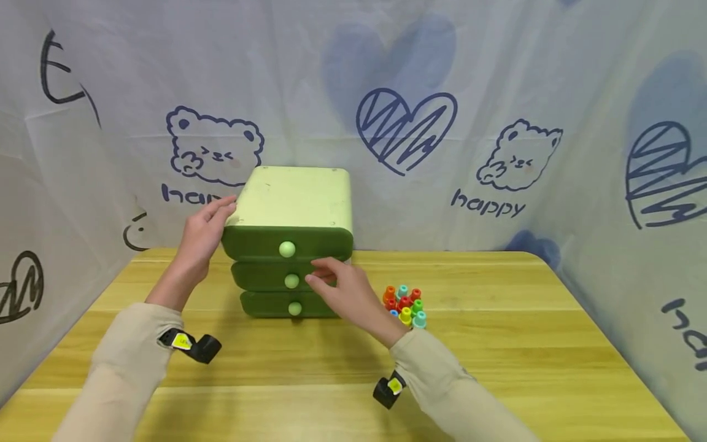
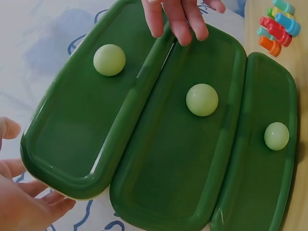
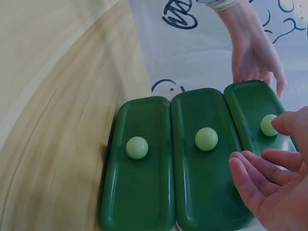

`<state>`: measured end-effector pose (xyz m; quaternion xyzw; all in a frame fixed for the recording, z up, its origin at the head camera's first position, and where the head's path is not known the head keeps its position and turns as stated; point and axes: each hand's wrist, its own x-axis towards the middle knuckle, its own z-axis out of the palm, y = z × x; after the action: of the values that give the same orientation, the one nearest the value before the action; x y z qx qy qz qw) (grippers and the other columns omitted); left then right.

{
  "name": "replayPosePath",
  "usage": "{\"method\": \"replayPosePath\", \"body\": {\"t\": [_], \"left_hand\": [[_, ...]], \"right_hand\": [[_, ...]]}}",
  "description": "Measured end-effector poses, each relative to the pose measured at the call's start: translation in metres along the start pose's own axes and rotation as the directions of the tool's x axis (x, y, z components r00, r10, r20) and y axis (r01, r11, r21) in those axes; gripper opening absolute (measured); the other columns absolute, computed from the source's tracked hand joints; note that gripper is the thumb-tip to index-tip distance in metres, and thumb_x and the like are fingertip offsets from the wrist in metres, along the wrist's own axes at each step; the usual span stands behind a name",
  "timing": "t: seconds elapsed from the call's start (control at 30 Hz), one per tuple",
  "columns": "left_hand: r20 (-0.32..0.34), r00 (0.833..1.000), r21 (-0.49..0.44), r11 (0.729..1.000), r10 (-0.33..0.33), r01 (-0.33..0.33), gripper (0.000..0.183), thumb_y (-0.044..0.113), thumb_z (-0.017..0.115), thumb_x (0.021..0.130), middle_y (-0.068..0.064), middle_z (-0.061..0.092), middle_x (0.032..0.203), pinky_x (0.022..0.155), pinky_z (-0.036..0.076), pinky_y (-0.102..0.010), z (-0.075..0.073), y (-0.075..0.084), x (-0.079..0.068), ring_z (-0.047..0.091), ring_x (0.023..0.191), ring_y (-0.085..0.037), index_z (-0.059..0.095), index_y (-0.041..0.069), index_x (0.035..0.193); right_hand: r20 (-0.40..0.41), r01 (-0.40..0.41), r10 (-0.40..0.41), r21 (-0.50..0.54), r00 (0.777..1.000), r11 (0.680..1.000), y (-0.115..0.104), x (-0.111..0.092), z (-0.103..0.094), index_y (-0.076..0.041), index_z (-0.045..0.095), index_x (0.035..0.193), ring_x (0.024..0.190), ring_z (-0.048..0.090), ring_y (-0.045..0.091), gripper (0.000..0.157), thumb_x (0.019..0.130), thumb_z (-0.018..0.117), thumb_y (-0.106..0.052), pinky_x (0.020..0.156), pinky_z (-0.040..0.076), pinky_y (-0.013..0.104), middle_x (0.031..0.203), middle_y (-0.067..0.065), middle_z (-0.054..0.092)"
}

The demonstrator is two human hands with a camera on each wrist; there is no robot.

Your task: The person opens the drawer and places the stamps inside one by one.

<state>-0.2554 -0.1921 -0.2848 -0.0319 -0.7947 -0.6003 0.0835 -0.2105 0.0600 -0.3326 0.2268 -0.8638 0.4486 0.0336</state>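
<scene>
standing upright, a drawer cabinet point(image 1: 295, 196) is supported by the wooden table point(image 1: 497, 337) beneath it. three dark green drawers point(image 1: 251, 242), each fitted with a round pale knob point(image 1: 286, 249), are stacked at the cabinet's front. the left hand point(image 1: 202, 234) is rested against the cabinet's left side, level with the top drawer, its fingers loosely extended. the right hand point(image 1: 350, 288) is held before the cabinet's front, right of the middle knob; its thumb and fingers are parted and softly bent, and whether a drawer is touched cannot be told. small coloured pegs point(image 1: 405, 317) are clustered to the cabinet's right. a white cloth point(image 1: 309, 73), printed with hearts and bear faces, is hung behind the cabinet.
</scene>
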Motion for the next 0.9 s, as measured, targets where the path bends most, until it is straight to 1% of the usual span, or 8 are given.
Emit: {"method": "replayPosePath", "body": {"t": [0.1, 0.2, 0.37, 0.47, 0.57, 0.67, 0.77, 0.9], "left_hand": [[0.038, 0.999, -0.057, 0.998, -0.023, 0.025, 0.059, 0.036, 0.041, 0.102, -0.014, 0.021, 0.157, 0.116, 0.014, -0.045, -0.002, 0.0, 0.003, 0.013, 0.144, -0.028, 0.03, 0.004, 0.151], [0.084, 0.996, -0.131, 0.991, -0.03, 0.04, 0.06, 0.034, 0.041, 0.103, -0.014, 0.018, 0.158, 0.116, 0.014, -0.042, -0.005, -0.002, 0.005, 0.013, 0.144, -0.027, 0.026, 0.001, 0.151], [0.14, 0.99, -0.21, 0.976, -0.021, 0.05, 0.06, 0.03, 0.042, 0.103, -0.013, 0.017, 0.159, 0.116, 0.016, -0.045, -0.01, -0.007, 0.004, 0.017, 0.142, -0.026, 0.024, 0.002, 0.152], [0.157, 0.988, -0.224, 0.974, 0.003, 0.033, 0.057, 0.025, 0.043, 0.103, -0.013, 0.017, 0.159, 0.115, 0.017, -0.046, -0.013, -0.01, 0.002, 0.021, 0.139, -0.025, 0.025, 0.001, 0.152], [0.17, 0.985, -0.229, 0.973, 0.021, 0.019, 0.056, 0.022, 0.044, 0.103, -0.014, 0.016, 0.159, 0.115, 0.019, -0.044, -0.013, -0.013, 0.001, 0.023, 0.138, -0.023, 0.025, 0.001, 0.152], [0.172, 0.985, -0.216, 0.976, 0.026, 0.012, 0.056, 0.024, 0.044, 0.103, -0.015, 0.016, 0.158, 0.114, 0.021, -0.042, -0.012, -0.014, 0.001, 0.024, 0.137, -0.023, 0.026, 0.002, 0.152], [0.172, 0.985, -0.205, 0.979, 0.025, 0.011, 0.057, 0.024, 0.044, 0.103, -0.016, 0.016, 0.158, 0.113, 0.022, -0.039, -0.011, -0.015, 0.001, 0.024, 0.137, -0.023, 0.025, 0.002, 0.152], [0.171, 0.985, -0.202, 0.979, 0.029, 0.006, 0.058, 0.024, 0.043, 0.103, -0.017, 0.015, 0.158, 0.113, 0.022, -0.037, -0.009, -0.015, 0.001, 0.025, 0.136, -0.022, 0.023, 0.002, 0.152]], "right_hand": [[0.01, -0.014, 0.014, 0.018, 1.0, 1.0, -0.004, 0.006, 0.001, -0.005, 0.061, 0.127, 0.099, 0.064, 0.019, 0.035, 0.098, 0.059, -0.025, 0.082, 0.053, 0.031, 0.11, 0.006, 0.068], [0.015, -0.019, 0.019, 0.047, 1.0, 0.999, -0.008, 0.01, 0.004, -0.004, 0.062, 0.125, 0.096, 0.065, 0.018, 0.034, 0.098, 0.059, -0.024, 0.076, 0.054, 0.026, 0.109, 0.007, 0.068], [0.018, -0.043, 0.041, 0.121, 0.999, 0.992, -0.013, 0.015, 0.009, -0.002, 0.062, 0.124, 0.091, 0.066, 0.019, 0.034, 0.097, 0.06, -0.022, 0.066, 0.054, 0.021, 0.107, 0.009, 0.069], [0.012, -0.054, 0.053, 0.161, 0.999, 0.985, -0.014, 0.018, 0.012, -0.001, 0.062, 0.124, 0.09, 0.066, 0.021, 0.035, 0.097, 0.061, -0.023, 0.064, 0.055, 0.023, 0.105, 0.009, 0.069], [0.011, -0.064, 0.063, 0.192, 0.998, 0.979, -0.013, 0.02, 0.014, 0.0, 0.062, 0.124, 0.087, 0.067, 0.025, 0.036, 0.097, 0.061, -0.023, 0.066, 0.057, 0.03, 0.102, 0.009, 0.07], [0.011, -0.075, 0.074, 0.21, 0.997, 0.975, -0.012, 0.022, 0.015, 0.001, 0.061, 0.124, 0.083, 0.068, 0.028, 0.037, 0.097, 0.06, -0.024, 0.068, 0.058, 0.036, 0.098, 0.01, 0.071], [0.007, -0.087, 0.088, 0.22, 0.996, 0.972, -0.012, 0.024, 0.016, 0.0, 0.062, 0.124, 0.079, 0.068, 0.029, 0.036, 0.098, 0.06, -0.025, 0.068, 0.058, 0.037, 0.094, 0.009, 0.071], [-0.012, -0.089, 0.094, 0.221, 0.996, 0.971, -0.013, 0.025, 0.017, -0.001, 0.064, 0.12, 0.075, 0.068, 0.026, 0.033, 0.097, 0.06, -0.025, 0.065, 0.058, 0.032, 0.088, 0.006, 0.071]]}}
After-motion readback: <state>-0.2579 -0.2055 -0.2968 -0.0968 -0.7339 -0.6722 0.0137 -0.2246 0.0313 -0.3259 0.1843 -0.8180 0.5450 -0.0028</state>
